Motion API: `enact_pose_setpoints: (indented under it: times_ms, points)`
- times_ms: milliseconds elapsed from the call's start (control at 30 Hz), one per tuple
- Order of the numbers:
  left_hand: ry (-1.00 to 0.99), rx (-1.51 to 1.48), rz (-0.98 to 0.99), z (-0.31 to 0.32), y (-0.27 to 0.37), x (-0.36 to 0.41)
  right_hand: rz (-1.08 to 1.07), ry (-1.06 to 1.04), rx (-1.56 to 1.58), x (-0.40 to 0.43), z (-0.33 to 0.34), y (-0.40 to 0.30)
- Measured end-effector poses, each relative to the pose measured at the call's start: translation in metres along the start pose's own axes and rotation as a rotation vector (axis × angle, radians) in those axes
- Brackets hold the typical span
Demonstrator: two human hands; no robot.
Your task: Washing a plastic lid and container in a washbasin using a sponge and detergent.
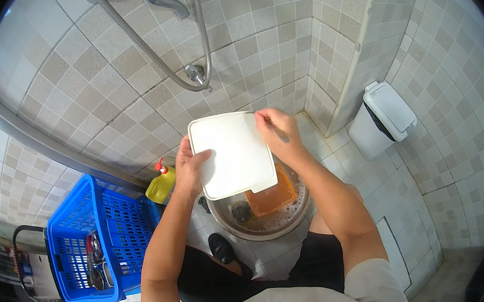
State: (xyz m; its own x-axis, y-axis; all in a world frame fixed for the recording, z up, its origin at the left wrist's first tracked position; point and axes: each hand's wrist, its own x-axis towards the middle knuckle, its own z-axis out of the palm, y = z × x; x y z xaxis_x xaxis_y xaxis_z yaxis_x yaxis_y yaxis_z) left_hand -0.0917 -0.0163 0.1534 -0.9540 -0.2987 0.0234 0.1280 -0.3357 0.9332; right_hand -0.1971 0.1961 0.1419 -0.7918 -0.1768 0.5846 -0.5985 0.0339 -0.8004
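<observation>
A cream plastic lid [235,154] with a raised rim and a corner tab is tilted in front of me, above a basin. My left hand [189,165] grips its left edge, thumb on the flat face and fingers underneath. At the lid's upper right corner, my right hand [280,133] pinches a thin metal utensil [284,136], whose kind I cannot tell, against the rim. Below, the round metal basin [255,236] holds sudsy, cloudy water. An orange plastic container [274,198] and a dark scouring pad [241,211] are in it, partly hidden by the lid.
At left stands a blue plastic basket [123,227] with metal utensils [97,264] inside. A yellow pump bottle [161,185] is between it and the wall. A metal shower hose [142,43] loops below the tap [160,3]. A white lidded bin [382,121] stands right.
</observation>
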Motion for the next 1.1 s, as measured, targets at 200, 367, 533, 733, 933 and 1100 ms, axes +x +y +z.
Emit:
enact_pose_setpoints:
  times_ms: [200, 367, 533, 733, 933, 1100]
  points:
    - [-0.131, 0.117, -0.059, -0.007, 0.002, -0.001, 0.125, 0.032, 0.047, -0.003, 0.003, 0.005]
    - [0.003, 0.064, 0.024, -0.009, 0.001, 0.001, 0.258, 0.108, -0.12, 0.003, -0.002, 0.021]
    - [0.124, -0.133, 0.077, -0.024, 0.014, 0.007, 0.29, 0.234, -0.21, 0.014, -0.015, 0.022]
    - [0.11, -0.225, 0.046, -0.024, 0.003, 0.006, 0.558, -0.088, -0.096, 0.001, 0.003, 0.024]
    - [-0.009, -0.129, -0.159, -0.012, 0.005, -0.007, 0.438, -0.161, -0.09, 0.005, -0.011, 0.013]
    - [-0.127, 0.01, -0.243, -0.039, 0.008, 0.001, 0.17, -0.328, -0.204, 0.014, -0.027, -0.007]
